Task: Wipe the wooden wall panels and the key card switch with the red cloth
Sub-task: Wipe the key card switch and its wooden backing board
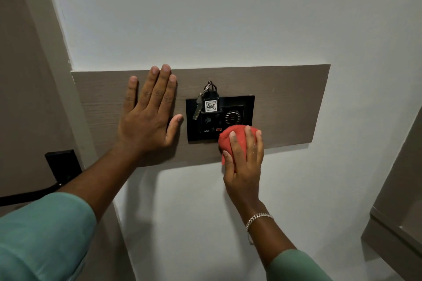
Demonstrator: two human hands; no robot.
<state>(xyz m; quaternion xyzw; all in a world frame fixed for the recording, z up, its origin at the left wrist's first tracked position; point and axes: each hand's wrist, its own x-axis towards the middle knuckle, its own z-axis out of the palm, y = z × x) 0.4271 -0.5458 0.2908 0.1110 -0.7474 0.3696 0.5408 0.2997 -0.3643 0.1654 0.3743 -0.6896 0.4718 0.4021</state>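
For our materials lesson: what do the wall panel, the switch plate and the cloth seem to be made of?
Wall panel: wood or wood-look laminate, matt grey-brown, with fine straight grain lines. Switch plate: probably glossy black plastic or glass, as it shows faint reflections. Cloth: soft red fabric, bunched and creased under the right hand.

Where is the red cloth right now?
In the head view, right of centre: the bunched red cloth is under the right hand, pressed on the lower right corner of the black key card switch on the horizontal wooden wall panel.
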